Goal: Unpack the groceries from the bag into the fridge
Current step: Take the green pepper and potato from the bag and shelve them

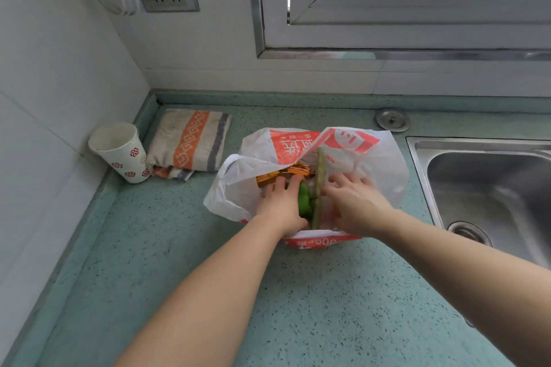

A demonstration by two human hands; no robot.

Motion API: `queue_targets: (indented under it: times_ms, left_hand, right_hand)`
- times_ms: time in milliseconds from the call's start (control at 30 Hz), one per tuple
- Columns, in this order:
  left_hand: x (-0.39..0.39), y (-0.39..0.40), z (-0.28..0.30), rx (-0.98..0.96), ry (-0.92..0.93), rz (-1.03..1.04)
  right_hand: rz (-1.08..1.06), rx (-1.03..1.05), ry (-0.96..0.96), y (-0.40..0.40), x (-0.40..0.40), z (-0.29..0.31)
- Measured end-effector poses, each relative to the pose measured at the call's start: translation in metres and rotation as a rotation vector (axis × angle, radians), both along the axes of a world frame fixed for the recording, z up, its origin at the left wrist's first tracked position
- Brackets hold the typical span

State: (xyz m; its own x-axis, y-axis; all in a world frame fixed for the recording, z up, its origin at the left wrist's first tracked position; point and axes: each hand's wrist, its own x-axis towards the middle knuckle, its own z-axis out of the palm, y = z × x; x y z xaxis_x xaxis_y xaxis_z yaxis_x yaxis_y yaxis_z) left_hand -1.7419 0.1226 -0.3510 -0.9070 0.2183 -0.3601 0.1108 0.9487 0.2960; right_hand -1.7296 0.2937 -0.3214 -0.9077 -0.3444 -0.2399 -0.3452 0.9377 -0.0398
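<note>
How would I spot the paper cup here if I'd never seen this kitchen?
Start at the green counter and follow it to its far left corner, where it meets the white tiled wall. The paper cup stands upright there, just left of a folded striped towel. It alone is white with small red round patterns.

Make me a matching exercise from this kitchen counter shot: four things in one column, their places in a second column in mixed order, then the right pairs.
Things:
1. paper cup
2. folded towel
3. green pepper
4. sink

Places:
A. inside the plastic bag, between the left hand and right hand
B. set into the counter at the right edge
C. in the left corner against the wall
D. flat on the counter between the cup and the bag

Pairs: 1-C, 2-D, 3-A, 4-B
</note>
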Motion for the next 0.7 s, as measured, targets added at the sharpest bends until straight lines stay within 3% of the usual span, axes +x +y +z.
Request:
queue_targets:
  times_ms: [100,367,567,700]
  left_hand:
    - [0.005,0.005,0.000,-0.005,-0.021,0.061]
    - [0.010,0.009,-0.005,-0.042,-0.003,0.105]
    - [0.014,0.010,0.007,0.003,0.025,0.126]
    - [0.019,0.000,0.025,0.007,0.039,0.163]
  right_hand:
    - [-0.075,0.136,0.019,0.009,-0.003,-0.011]
    - [-0.280,0.044,-0.004,0.030,-0.009,-0.003]
    - [-0.565,-0.418,-0.127,0.024,-0.010,0.024]
    - [-0.661,-1.011,-0.223,0.016,-0.016,0.049]
